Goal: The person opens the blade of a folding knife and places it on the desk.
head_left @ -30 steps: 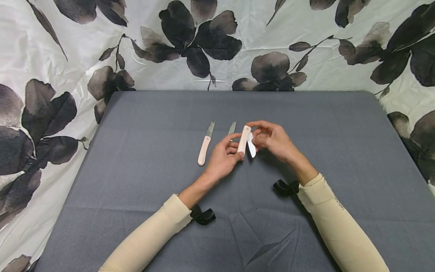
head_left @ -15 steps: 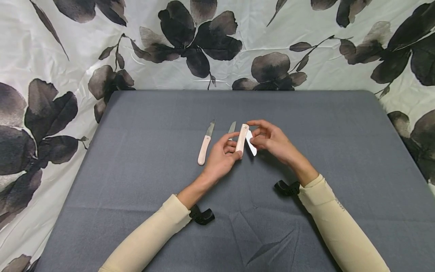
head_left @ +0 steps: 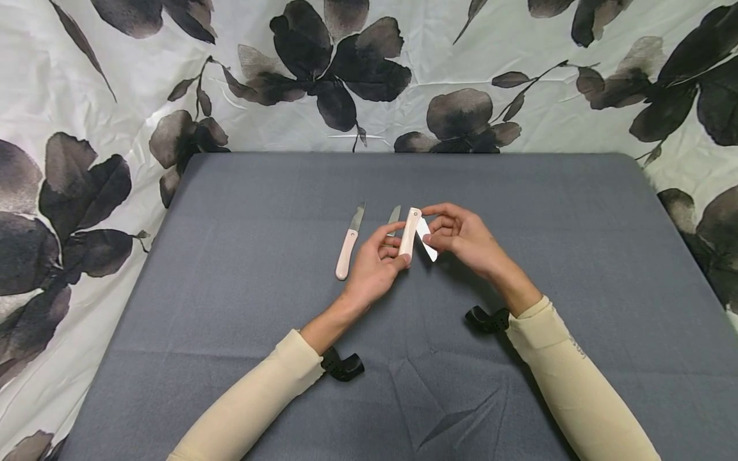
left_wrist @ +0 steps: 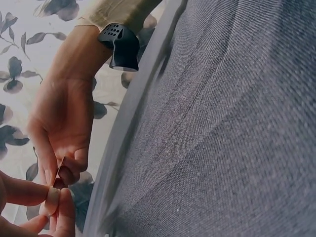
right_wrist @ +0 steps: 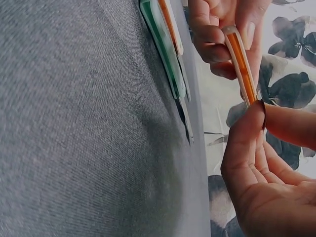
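Note:
My left hand [head_left: 373, 264] grips the pale pink handle of a folding knife [head_left: 409, 235] above the table, its blade partly unfolded. Between thumb and fingers, my right hand [head_left: 466, 237] pinches the blade [head_left: 428, 243], which slants down to the right from the handle's top end. In the right wrist view the handle [right_wrist: 240, 66] shows an orange slot along its edge. Left of my hands lies another knife [head_left: 346, 255], blade unfolded and pointing away. A third knife's blade [head_left: 394, 216] shows behind my left fingers; its handle is hidden in the head view.
A grey cloth covers the table [head_left: 259, 307], with creases near the front. Behind it hangs a white curtain [head_left: 369, 121] with dark flowers. Black camera mounts [head_left: 343, 366] sit on both wrists.
The blade has swung further out from the handle, its tip moving right. The handle has shifted slightly up and left with my left hand. Both knives on the table stay put.

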`<action>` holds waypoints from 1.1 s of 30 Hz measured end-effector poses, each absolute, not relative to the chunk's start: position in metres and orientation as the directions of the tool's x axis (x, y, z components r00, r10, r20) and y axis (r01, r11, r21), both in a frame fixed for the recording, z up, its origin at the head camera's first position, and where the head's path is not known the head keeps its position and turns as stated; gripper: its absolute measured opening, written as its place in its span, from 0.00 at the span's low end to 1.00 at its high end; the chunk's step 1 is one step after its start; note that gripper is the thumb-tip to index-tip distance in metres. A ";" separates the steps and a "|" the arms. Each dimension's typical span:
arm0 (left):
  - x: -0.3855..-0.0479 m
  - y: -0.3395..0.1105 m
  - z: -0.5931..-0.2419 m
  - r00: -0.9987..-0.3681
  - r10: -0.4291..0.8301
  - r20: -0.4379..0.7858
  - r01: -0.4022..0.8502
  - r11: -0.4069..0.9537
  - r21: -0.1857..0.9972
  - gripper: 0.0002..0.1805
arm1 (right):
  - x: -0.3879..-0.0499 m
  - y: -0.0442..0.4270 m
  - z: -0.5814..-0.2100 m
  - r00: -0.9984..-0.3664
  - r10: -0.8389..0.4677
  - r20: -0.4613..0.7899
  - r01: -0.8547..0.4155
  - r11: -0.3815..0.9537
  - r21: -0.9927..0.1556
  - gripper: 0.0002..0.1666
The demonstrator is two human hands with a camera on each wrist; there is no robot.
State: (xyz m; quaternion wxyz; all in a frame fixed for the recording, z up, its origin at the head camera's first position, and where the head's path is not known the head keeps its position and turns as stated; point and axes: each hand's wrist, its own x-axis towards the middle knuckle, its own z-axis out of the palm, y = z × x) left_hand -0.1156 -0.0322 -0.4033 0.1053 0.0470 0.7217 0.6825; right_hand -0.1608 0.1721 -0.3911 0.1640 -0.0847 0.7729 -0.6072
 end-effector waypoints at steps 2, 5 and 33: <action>-0.116 -0.033 -0.404 -0.973 0.212 -0.089 -0.076 0.068 0.995 0.33 | -0.161 0.173 -0.391 -0.934 -0.323 -0.152 0.070 0.253 -0.965 0.29; -0.116 -0.034 -0.405 -0.973 0.210 -0.091 -0.079 0.067 0.995 0.33 | -0.161 0.175 -0.391 -0.938 -0.306 -0.161 0.075 0.274 -0.959 0.27; -0.109 -0.036 -0.413 -0.974 0.207 -0.092 -0.075 0.088 0.993 0.33 | -0.161 0.183 -0.396 -0.966 -0.234 -0.111 0.023 0.350 -0.936 0.19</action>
